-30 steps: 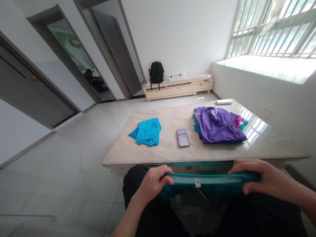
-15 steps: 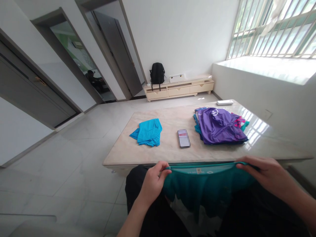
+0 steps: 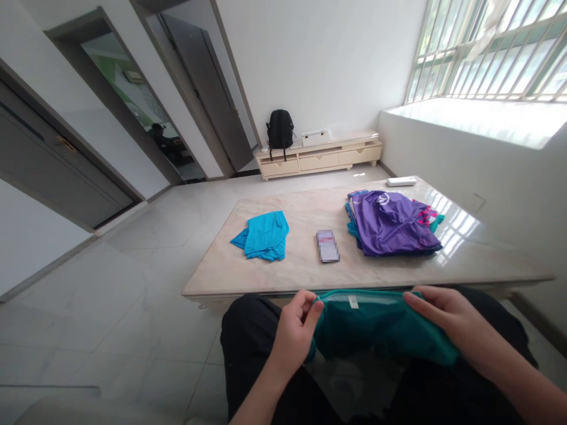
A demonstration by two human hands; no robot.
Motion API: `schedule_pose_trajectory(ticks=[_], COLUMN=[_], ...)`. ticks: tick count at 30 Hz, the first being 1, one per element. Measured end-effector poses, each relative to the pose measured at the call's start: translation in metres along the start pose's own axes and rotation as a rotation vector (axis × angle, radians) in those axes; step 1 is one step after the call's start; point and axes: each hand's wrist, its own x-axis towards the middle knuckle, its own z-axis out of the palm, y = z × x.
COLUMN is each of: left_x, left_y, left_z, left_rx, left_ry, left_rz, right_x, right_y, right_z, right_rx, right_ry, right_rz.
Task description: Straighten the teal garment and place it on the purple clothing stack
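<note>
A teal garment (image 3: 376, 330) with a small white label near its top edge hangs between my hands, above my lap at the table's near edge. My left hand (image 3: 299, 330) pinches its upper left edge between thumb and fingers. On the other side, my right hand (image 3: 447, 313) grips the upper right edge, thumb on top. The lower part of the cloth fades into shade over my dark trousers, so its full shape is hidden. Beyond it on the marble-topped table (image 3: 305, 206) lie a folded bright blue garment (image 3: 267, 234) and a pile of clothes topped by a purple garment (image 3: 390, 221).
Between the two lots of clothing lies a phone (image 3: 328, 246). A white oblong device (image 3: 401, 182) rests near the table's far right corner. Against the back wall, a low cabinet (image 3: 319, 162) carries a black backpack (image 3: 280, 130). A person (image 3: 166, 141) shows through the left doorway.
My hands have come closer together along the garment's top edge. The cloth between them has bunched and its lower part has risen. The view has shifted slightly.
</note>
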Motion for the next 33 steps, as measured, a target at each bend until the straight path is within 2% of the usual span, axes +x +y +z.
schedule_pose_trajectory(ticks=[1, 3, 7, 14, 23, 28, 33], left_x=[-0.003, -0.008, -0.013, -0.016, -0.013, -0.017, -0.020], left_y=[0.004, 0.011, 0.019, 0.017, 0.007, 0.004, 0.000], left_z=[0.008, 0.023, 0.041, 0.050, 0.063, 0.066, 0.068], left_rx=[-0.092, -0.230, -0.274, 0.036, 0.358, 0.526, 0.608], left_ry=[-0.036, -0.087, -0.074, -0.016, 0.104, 0.175, 0.182], left_rz=[-0.046, -0.096, -0.074, 0.130, 0.527, 0.681, 0.716], right_x=[-0.001, -0.003, -0.003, -0.006, -0.013, -0.011, -0.014], right_y=[0.001, 0.004, 0.005, -0.003, 0.001, 0.005, 0.012], right_z=[0.009, 0.027, 0.048, 0.052, 0.057, 0.056, 0.056], right_rx=[0.167, 0.342, 0.301, 0.133, 0.103, 0.104, 0.176], right_ry=[-0.090, -0.188, -0.245, -0.321, -0.395, -0.355, -0.319], right_rz=[0.094, 0.165, 0.132, 0.047, -0.046, -0.023, 0.106])
